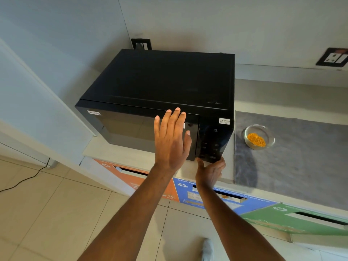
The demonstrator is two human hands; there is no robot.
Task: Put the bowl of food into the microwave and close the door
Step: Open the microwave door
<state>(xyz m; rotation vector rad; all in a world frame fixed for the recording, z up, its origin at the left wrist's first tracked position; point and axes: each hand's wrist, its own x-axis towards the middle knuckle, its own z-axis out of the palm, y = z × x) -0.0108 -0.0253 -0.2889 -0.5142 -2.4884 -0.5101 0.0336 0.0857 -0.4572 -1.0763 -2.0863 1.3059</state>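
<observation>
A black microwave (160, 81) stands on a pale counter with its door (131, 129) shut. My left hand (172, 140) is spread flat in front of the door's right part, fingers pointing up and holding nothing. My right hand (211, 171) is under the lower corner of the control panel (212, 144), palm up, fingertips touching the panel's bottom edge. A clear glass bowl (259, 136) with orange-yellow food stands on a grey mat (301, 157) to the right of the microwave, apart from both hands.
The counter (282, 95) runs right along the wall with a socket plate (333, 57). Below the counter front are orange (120, 170), blue (188, 193) and green (301, 219) bin panels with slots. A black cable (24, 179) lies on the tiled floor at left.
</observation>
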